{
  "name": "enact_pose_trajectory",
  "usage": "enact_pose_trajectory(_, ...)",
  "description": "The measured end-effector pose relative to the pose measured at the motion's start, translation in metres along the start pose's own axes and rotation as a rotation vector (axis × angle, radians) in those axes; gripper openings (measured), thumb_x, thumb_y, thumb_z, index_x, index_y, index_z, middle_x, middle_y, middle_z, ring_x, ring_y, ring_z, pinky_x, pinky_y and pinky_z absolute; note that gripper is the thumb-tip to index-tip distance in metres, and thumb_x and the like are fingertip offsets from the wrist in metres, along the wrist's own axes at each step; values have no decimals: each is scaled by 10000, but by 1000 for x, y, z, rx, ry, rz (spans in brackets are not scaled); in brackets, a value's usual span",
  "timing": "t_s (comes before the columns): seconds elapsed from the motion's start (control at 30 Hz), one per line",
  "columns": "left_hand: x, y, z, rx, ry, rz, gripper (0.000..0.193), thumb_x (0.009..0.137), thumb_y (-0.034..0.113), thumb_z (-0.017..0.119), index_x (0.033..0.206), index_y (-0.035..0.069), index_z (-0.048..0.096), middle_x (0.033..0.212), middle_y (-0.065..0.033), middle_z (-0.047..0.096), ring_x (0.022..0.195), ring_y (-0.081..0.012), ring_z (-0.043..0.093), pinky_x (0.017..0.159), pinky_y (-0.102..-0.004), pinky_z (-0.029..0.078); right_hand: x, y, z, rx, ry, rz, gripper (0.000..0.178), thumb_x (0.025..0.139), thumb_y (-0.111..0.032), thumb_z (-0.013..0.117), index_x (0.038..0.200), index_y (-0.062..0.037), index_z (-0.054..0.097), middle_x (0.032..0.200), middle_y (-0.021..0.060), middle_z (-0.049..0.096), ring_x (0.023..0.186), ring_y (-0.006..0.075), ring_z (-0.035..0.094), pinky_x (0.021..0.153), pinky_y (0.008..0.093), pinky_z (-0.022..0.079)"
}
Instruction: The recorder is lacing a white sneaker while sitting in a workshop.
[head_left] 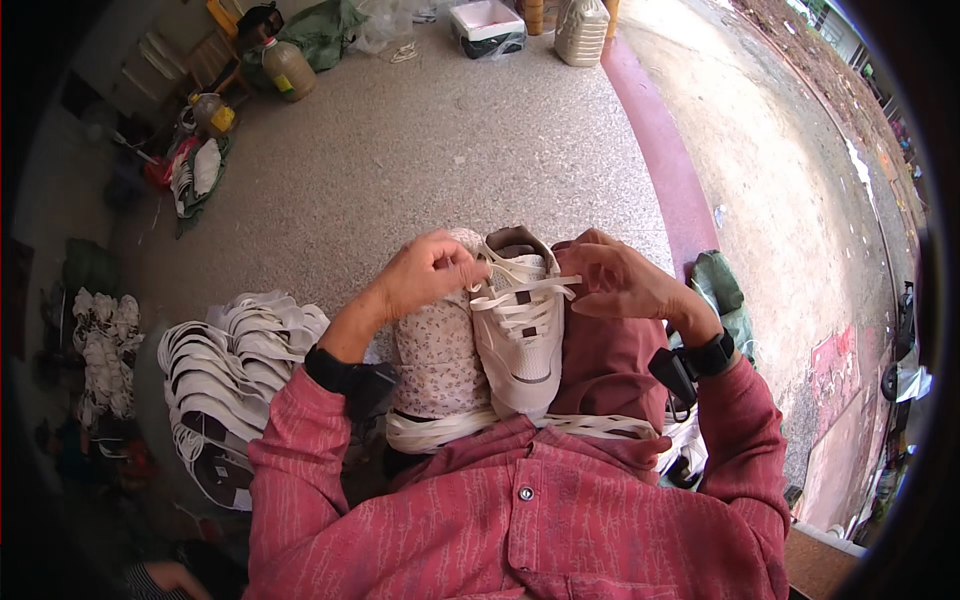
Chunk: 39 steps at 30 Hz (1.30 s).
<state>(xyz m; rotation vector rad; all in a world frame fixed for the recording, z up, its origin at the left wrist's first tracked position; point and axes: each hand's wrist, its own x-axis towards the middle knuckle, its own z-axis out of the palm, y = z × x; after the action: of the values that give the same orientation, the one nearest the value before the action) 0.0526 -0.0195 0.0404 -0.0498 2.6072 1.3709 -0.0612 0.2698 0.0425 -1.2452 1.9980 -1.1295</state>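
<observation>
A white lace-up shoe (517, 335) with brown lining and small brown patches rests between my knees, its toe pointing toward me. White shoelace (522, 291) crosses its tongue in several rows, with loose ends near the top. At the shoe's upper left, my left hand (437, 274) pinches a strand of lace between thumb and fingers. My right hand (628, 280) is beside the shoe's upper right, fingers curved and thumb apart, close to the lace ends. A bundle of white laces (440, 432) lies across my lap, partly hidden by the shoe and my shirt.
Stacked white shoe pieces (225, 365) stand at my left, with another pile (105, 350) farther left. Green cloth (718, 285) lies by my right knee. Along the far floor are a white foam box (487, 22), a plastic jug (582, 32) and a large bottle (287, 70).
</observation>
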Motion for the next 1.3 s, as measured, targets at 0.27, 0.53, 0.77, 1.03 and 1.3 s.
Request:
enact_pose_trajectory(0.27,-14,-2,9,-101,-37,194,202,780,211,804,852,70,679,954,-9,571,896,-119,532,784,-281,434,14,-10,-2,-125,-128,-37,285,704,-128,800,952,-47,686,926,58,560,823,177,568,713,292,491)
enact_pose_trajectory(0.53,-26,11,5,-181,-193,111,220,789,177,787,911,44,662,842,14,644,751,-88,559,687,-259,465,19,-24,-2,-146,-179,-24,228,746,-129,751,944,-43,678,872,85,650,749,211,651,654,334,515)
enact_pose_trajectory(0.77,-27,12,11,104,-86,141,225,801,149,738,963,22,647,809,-36,635,737,-135,586,692,-298,484,18,-26,8,-435,-45,-51,165,807,-180,717,915,-67,664,862,94,642,754,265,643,655,370,502)
enact_pose_trajectory(1.03,-30,9,11,-19,-220,350,238,848,201,729,968,29,616,790,12,577,739,-128,535,690,-289,450,19,-15,12,-465,-26,-27,160,846,-196,673,917,-54,650,884,126,644,802,321,639,694,409,502)
enact_pose_trajectory(1.3,-55,6,26,-49,-182,-15,228,916,219,674,1056,51,608,762,46,490,711,-51,444,620,-228,380,8,-14,27,-536,111,-28,149,810,-185,655,892,-69,610,828,114,648,773,354,641,662,440,501)
